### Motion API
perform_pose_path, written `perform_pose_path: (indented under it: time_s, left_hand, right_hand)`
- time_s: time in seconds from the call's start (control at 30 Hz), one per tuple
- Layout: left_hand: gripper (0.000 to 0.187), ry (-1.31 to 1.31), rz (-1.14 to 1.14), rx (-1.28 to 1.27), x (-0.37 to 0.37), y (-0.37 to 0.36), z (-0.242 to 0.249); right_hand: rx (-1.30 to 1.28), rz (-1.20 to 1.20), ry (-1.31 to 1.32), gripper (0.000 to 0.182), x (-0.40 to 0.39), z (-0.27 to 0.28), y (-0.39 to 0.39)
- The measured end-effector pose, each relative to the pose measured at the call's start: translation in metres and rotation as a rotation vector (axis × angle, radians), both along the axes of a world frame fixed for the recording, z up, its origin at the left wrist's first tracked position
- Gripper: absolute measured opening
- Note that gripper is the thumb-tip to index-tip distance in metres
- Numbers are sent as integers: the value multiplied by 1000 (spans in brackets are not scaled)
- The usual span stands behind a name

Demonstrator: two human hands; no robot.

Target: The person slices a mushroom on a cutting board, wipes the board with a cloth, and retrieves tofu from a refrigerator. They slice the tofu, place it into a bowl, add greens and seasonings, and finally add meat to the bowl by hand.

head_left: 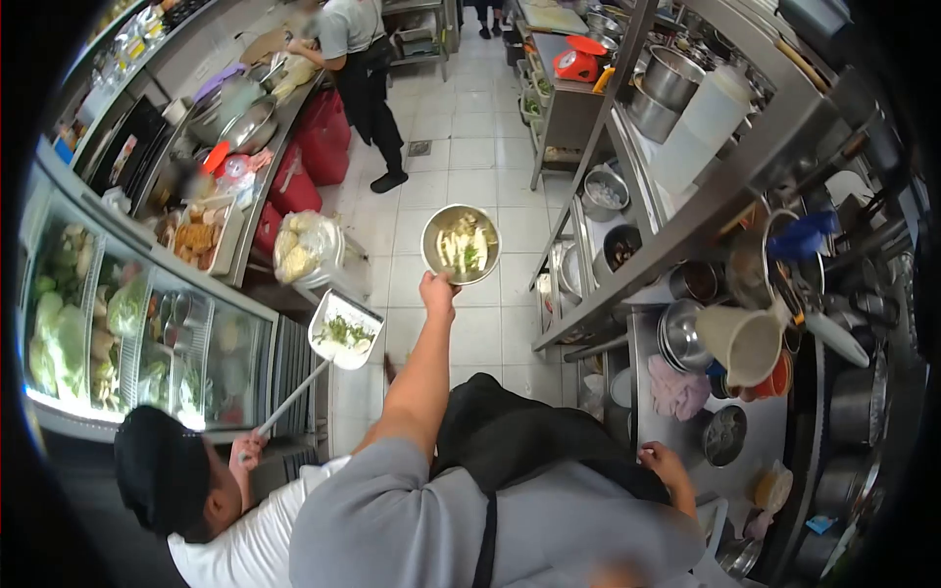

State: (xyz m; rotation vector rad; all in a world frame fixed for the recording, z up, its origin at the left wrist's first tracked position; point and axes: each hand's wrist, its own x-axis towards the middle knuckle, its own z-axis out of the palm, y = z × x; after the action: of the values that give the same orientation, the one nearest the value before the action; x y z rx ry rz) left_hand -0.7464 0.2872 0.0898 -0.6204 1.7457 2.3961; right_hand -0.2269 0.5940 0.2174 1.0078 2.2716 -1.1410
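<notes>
My left hand (439, 293) reaches forward over the floor, its fingers closed on the near rim of a metal bowl (428, 257). Pale strips of food and some chopped greens lie inside the bowl. Low on the right, beside the steel counter (655, 431), my right hand (667, 468) hangs loosely open with nothing visible in it. To the left of the bowl, and apart from it, is a white long-handled dustpan (321, 316) holding greens and pale bits. A co-worker's hand (249, 447) grips its handle.
A glass-door fridge (245, 343) with vegetables stands left. Beyond it a bag of pale food (306, 245) sits on a container. Steel shelving (598, 245) with pots runs along the right. Another person (368, 88) works at the far left counter.
</notes>
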Motion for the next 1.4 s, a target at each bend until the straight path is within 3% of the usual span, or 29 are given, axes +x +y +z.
perform_pose_path:
  time_s: [0.07,0.17,0.27,0.33,0.43,0.6,0.87,1.1,1.23,1.33,1.4]
  left_hand:
    - [10,-25,30,32,-25,-2,1]
    - [18,-54,102,42,-64,-7,-38]
    - [12,-148,101,-61,-97,-16,-73]
    - [10,-196,21,-131,-118,-18,-81]
    - [11,-285,-121,-176,-153,-14,-64]
    - [7,-236,-274,-178,-267,35,-53]
    - [6,-110,-497,-201,-476,133,-16]
    - [6,-91,-416,-358,-591,102,-4]
    - [5,-60,-430,-437,-649,100,27]
    - [17,86,-573,-414,-719,133,56]
    - [11,152,-712,-482,-762,177,103]
  right_hand:
    - [45,24,-29,37,-33,-4,7]
    - [163,138,-65,32,-71,-40,11]
    - [409,837,117,28,-55,-142,36]
    - [250,789,125,27,-44,-192,41]
    - [237,702,-171,31,-51,-212,12]
    - [83,341,-206,31,-198,-196,-23]
    - [29,86,-127,32,-397,-203,-13]
    - [-12,-36,-90,32,-565,-203,41]
    - [19,-59,-86,32,-629,-205,51]
    - [110,-38,-58,32,-665,-203,47]
    - [251,-11,25,33,-688,-202,38]
